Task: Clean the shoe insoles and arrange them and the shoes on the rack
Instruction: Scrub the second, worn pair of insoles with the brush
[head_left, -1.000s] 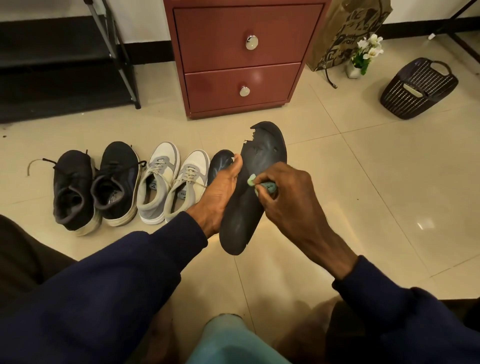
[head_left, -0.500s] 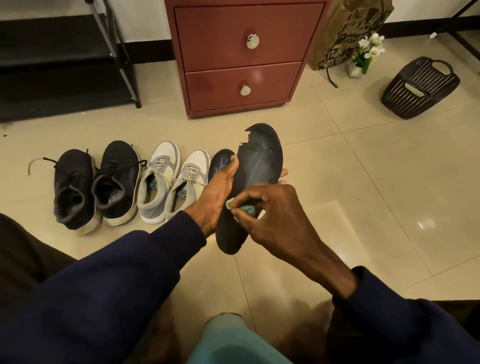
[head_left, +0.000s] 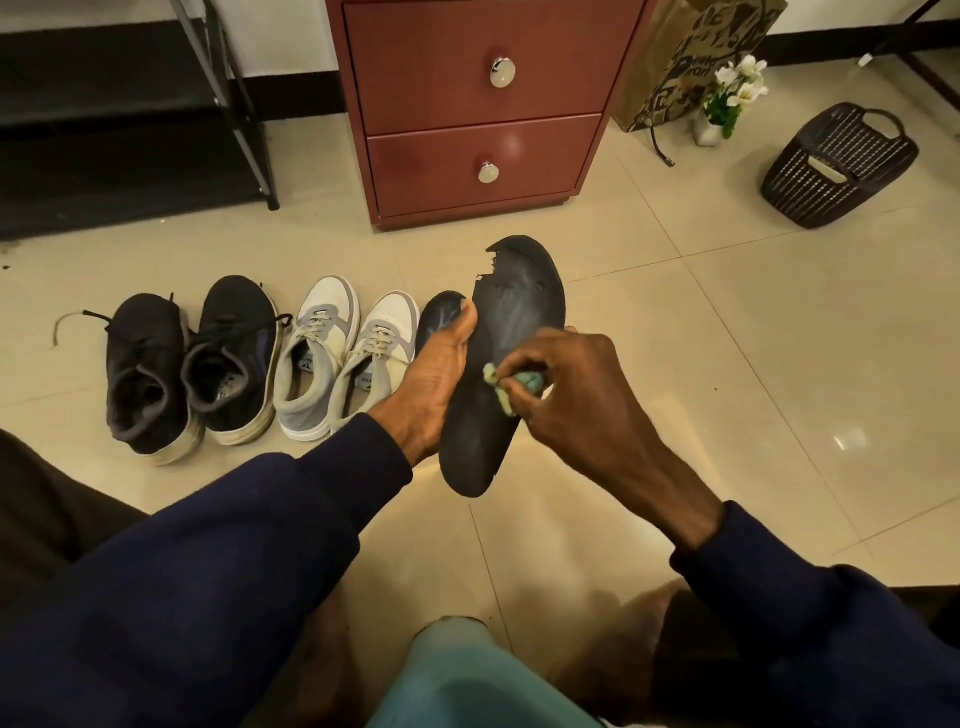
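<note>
Warm, yellowish indoor light lit the tiled floor (head_left: 727, 338) fairly evenly. A small white glare spot sat on the glossy tiles near the floor's right edge, and a softer sheen showed on the lower drawer (head_left: 441, 161). The black rack (head_left: 104, 156) lay in deep shadow. Straight lines bowed toward the corners, and the near sleeves (head_left: 208, 597) looked soft.

black insole (head_left: 498, 332), green cloth (head_left: 511, 387), red-brown drawers (head_left: 478, 104)
</note>
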